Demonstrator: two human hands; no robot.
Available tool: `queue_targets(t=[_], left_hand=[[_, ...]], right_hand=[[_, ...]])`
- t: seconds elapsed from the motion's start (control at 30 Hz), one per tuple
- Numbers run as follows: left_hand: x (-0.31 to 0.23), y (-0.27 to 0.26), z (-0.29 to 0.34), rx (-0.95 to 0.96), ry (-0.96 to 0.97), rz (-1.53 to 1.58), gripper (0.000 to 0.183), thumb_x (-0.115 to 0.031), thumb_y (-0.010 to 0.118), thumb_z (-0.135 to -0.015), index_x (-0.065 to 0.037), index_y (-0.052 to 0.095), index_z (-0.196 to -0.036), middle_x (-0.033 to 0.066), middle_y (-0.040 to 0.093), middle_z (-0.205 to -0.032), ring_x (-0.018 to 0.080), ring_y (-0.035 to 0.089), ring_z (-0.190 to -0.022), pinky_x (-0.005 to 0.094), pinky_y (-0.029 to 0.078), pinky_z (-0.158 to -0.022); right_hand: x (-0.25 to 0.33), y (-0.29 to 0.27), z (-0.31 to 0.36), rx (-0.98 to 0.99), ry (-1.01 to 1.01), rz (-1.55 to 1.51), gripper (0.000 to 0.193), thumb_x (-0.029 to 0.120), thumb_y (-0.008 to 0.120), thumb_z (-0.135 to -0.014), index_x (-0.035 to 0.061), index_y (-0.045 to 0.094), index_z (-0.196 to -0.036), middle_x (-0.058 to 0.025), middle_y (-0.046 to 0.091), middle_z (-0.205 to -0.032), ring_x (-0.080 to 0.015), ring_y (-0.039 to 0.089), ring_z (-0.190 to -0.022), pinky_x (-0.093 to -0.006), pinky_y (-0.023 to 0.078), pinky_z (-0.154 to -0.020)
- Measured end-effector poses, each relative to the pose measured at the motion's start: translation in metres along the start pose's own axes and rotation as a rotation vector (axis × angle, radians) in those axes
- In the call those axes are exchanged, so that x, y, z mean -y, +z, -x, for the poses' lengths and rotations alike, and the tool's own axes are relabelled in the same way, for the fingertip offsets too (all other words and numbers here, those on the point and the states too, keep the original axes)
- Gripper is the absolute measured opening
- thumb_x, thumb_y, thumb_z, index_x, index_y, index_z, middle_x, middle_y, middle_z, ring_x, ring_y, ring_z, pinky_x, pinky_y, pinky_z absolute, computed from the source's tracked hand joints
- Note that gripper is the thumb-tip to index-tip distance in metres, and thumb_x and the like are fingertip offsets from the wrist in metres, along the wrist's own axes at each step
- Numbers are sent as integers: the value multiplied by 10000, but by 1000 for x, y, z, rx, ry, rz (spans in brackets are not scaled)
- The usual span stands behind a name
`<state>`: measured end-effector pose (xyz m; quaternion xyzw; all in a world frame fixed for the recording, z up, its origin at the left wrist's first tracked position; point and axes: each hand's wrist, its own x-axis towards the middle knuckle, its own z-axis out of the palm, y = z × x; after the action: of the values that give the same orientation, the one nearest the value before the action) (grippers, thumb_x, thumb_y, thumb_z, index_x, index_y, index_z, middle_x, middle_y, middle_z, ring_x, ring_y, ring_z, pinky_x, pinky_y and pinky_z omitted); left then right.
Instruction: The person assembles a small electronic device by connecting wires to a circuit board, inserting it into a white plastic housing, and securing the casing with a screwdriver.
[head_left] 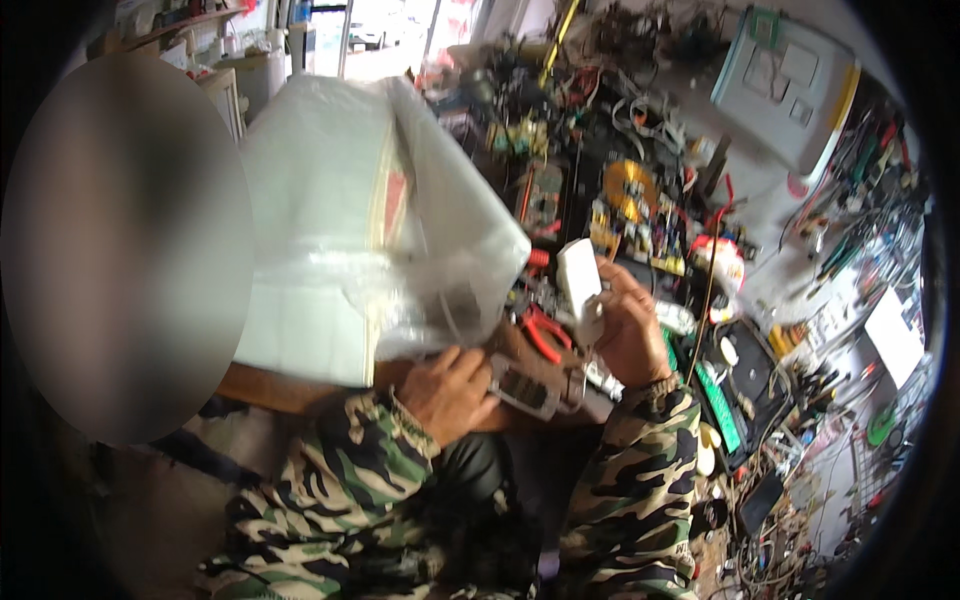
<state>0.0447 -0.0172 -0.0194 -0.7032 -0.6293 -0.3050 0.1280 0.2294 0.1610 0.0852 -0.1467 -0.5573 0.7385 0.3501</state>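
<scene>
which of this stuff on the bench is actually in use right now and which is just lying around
In hand:
- left hand against the clear plastic bag
- right hand holding the small white block
- grey handheld device between the hands

Lying about:
- red-handled pliers
- yellow-cored circuit board
- green board
- grey panel
- loose cables

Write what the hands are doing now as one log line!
left hand: on grey handheld device | right hand: holds small white plastic block | nearby: red-handled pliers, clear plastic bag

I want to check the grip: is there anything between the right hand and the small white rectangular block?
Nothing visible: the right hand touches the small white rectangular block directly, fingers on its right edge.
</scene>
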Motion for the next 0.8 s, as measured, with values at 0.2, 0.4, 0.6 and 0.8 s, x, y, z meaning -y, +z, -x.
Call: queue_targets(t=[0.2, 0.4, 0.6, 0.8], left_hand=[[-3, 3, -6, 37, -2, 60, 427, -261, 833, -822, -14, 698, -1143, 112, 664, -1201, 300, 659, -1075, 407, 581, -885], [-4, 3, -8, 38, -9, 54, 449, -226, 843, -814, -14, 686, -1178, 111, 664, -1209, 305, 665, -1068, 415, 579, -889], [-5, 3, -8, 47, -22, 68, 443, -214, 843, -816, -14, 689, -1180, 109, 666, -1207, 301, 664, -1059, 411, 573, -905], [-4, 3, -8, 34, -27, 88, 424, -217, 838, -824, -15, 705, -1173, 106, 675, -1199, 290, 666, -1059, 403, 575, -908]], right_hand=[[-23, -34, 58, -53, 111, 128, 829, -94, 823, -777, -81, 442, -1512, -206, 666, -1361, -276, 645, -1268, -383, 515, -1071], [-36, -37, 64, -151, 146, 657, 635, -18, 838, -744, -52, 572, -1320, -163, 717, -1137, -246, 708, -973, -370, 571, -810], [-43, -32, 52, -172, -64, 1264, 603, 126, 837, -723, -25, 621, -1265, -259, 681, -1133, -374, 698, -1007, -405, 557, -910], [-38, -26, 49, -90, -122, 1596, 587, 159, 867, -703, -20, 698, -1236, -233, 642, -1064, -431, 651, -1016, -479, 535, -896]])
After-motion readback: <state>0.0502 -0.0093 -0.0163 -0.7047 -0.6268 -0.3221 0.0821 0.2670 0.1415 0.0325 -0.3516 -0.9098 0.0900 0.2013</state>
